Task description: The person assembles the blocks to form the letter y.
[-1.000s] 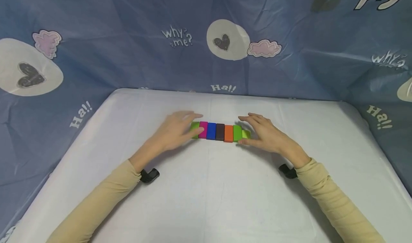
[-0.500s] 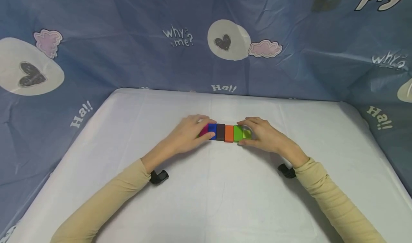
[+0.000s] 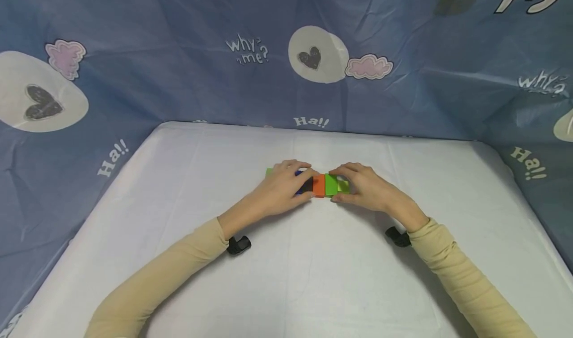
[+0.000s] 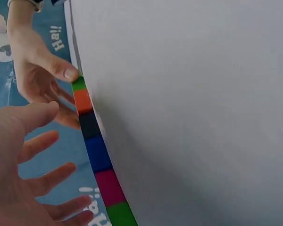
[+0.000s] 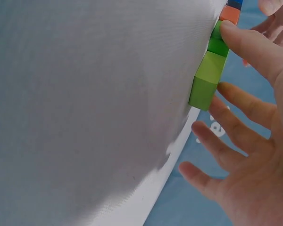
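A row of coloured blocks lies side by side on the white table. Its right part shows in the head view: a dark block (image 3: 307, 186), an orange block (image 3: 319, 186), a green block (image 3: 331, 185) and a lime block (image 3: 342, 187). My right hand (image 3: 369, 191) pinches the green block between thumb and forefinger, its palm over the lime end. Over the row's left part, my left hand (image 3: 279, 189) spreads its fingers, thumb and forefinger near the dark and orange blocks. Beside it, the left wrist view shows a blue block (image 4: 98, 154), a magenta block (image 4: 110, 187) and another green block (image 4: 121, 214).
A white cloth covers the table (image 3: 286, 273). Behind it and at both sides hangs a blue printed curtain (image 3: 201, 79). A black wrist camera (image 3: 239, 245) sits below the left wrist, and another black camera (image 3: 397, 236) below the right.
My left hand has slid rightward along the row, from the green and magenta end to the dark and orange blocks. The right hand has barely moved, and the row stays in place.
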The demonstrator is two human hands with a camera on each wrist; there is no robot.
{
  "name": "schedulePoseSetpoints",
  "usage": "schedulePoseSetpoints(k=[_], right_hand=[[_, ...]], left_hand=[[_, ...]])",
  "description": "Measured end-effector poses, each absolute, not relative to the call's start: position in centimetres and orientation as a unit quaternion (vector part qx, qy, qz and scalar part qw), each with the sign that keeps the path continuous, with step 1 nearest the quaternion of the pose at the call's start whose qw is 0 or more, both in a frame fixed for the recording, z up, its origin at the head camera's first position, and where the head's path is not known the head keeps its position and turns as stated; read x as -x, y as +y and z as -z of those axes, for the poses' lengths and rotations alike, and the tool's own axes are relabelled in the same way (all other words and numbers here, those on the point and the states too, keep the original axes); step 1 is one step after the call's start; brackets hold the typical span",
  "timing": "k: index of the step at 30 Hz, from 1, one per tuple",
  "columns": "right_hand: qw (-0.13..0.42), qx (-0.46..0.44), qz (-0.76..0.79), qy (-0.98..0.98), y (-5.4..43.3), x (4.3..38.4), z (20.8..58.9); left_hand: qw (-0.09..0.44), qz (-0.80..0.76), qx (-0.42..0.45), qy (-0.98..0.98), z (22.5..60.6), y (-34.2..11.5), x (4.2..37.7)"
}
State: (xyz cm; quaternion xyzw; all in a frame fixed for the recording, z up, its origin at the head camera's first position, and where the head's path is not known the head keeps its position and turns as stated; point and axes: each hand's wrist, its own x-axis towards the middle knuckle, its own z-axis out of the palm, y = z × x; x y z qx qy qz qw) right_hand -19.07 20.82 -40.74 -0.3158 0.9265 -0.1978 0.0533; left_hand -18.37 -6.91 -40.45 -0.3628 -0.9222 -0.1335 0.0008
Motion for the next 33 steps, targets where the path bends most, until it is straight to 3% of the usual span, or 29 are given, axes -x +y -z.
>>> schedulePoseSetpoints(k=[13,33], right_hand=[[0.062,0.311,0.2,0.927,20.8,19.1,40.8],[0.063,0.307,0.204,0.927,20.8,19.1,40.8]], left_hand=[[0.0,0.128,0.355,-0.926,40.6,-5.1,18.8],[-0.048,0.109,0.35,-0.929,40.9,-4.5,19.5]])
